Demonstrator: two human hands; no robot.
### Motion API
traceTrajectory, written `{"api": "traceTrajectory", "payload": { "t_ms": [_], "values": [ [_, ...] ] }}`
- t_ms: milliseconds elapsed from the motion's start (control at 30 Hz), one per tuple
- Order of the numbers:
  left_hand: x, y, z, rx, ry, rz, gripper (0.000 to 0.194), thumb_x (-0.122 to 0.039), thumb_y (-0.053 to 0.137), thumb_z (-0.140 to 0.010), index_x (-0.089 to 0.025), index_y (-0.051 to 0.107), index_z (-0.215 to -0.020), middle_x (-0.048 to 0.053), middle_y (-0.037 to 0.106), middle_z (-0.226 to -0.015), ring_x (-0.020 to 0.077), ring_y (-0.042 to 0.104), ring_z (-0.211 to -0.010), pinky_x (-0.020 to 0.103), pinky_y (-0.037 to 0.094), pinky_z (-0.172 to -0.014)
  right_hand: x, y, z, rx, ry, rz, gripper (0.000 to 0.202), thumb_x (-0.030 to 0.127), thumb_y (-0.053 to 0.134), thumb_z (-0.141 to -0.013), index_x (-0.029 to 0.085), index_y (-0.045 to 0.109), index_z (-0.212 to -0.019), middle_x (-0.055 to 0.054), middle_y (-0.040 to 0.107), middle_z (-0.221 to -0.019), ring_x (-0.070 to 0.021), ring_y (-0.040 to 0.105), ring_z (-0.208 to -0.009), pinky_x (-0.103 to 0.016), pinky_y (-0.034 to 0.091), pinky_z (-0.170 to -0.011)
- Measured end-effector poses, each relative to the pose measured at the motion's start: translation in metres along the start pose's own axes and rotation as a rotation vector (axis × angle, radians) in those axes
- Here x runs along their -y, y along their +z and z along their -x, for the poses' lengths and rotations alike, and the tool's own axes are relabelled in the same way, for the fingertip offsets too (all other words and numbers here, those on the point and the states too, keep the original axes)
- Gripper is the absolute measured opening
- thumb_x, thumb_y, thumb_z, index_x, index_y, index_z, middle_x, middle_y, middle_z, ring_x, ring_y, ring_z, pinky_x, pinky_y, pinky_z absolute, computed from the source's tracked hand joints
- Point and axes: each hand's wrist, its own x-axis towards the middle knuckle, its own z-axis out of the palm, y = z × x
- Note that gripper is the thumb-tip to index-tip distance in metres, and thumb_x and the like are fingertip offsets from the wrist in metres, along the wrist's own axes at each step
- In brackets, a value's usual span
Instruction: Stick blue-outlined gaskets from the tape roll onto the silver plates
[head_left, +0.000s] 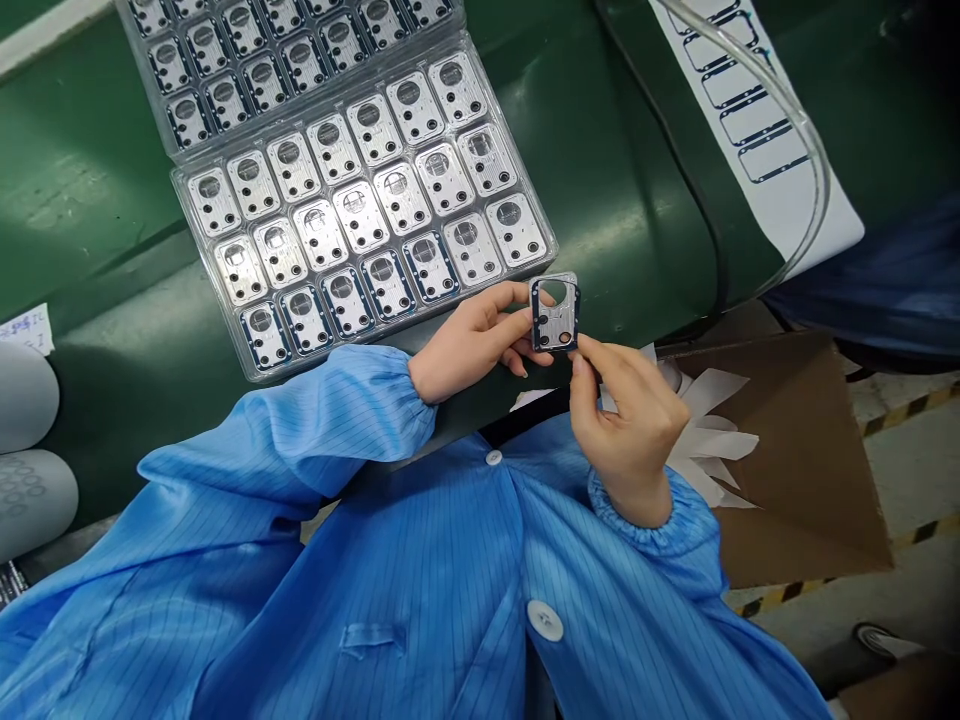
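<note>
My left hand (471, 338) pinches a small square silver part with a dark blue rim and round holes (555, 312) by its left edge. My right hand (626, 420) touches the part's lower right corner with thumb and fingertips. Both hands hover over the near edge of the green work surface (637, 200), just in front of a clear plastic tray (367, 215) with several rows of the same parts. Both sleeves are blue striped cloth.
A second clear tray (285, 60) of parts lies behind the first. A white sheet with dark frame outlines (757, 120) and a clear tube (814, 150) lie at the right. A brown cardboard box (810, 470) with white paper scraps sits below my right hand.
</note>
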Motion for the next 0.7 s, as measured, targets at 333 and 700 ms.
{"api": "traceTrajectory", "payload": {
  "t_ms": [333,700],
  "values": [
    [-0.0006,0.0007,0.0000,-0.001,-0.005,0.017,0.015,-0.024,0.056,-0.100,-0.013,0.056,-0.109,0.003,0.072,-0.083,0.0118,0.074,-0.069,0.016,0.053,-0.056,0.0002,0.0043,0.0022,-0.057,-0.134,0.288,0.025,0.008,0.062,-0.089,0.015,0.071,-0.111,-0.007,0.077,-0.091,-0.0164,0.073,-0.075,-0.024,0.053,-0.067],
    [0.0041,-0.0007,-0.0019,0.013,0.041,-0.020,0.018,-0.026,0.055,-0.100,-0.014,0.055,-0.113,0.003,0.073,-0.085,0.0120,0.075,-0.071,0.015,0.052,-0.054,0.0004,0.0080,0.0095,-0.085,-0.139,0.346,0.032,0.009,0.063,-0.088,0.015,0.069,-0.119,-0.007,0.076,-0.092,-0.0173,0.071,-0.074,-0.026,0.050,-0.068]
  ]
}}
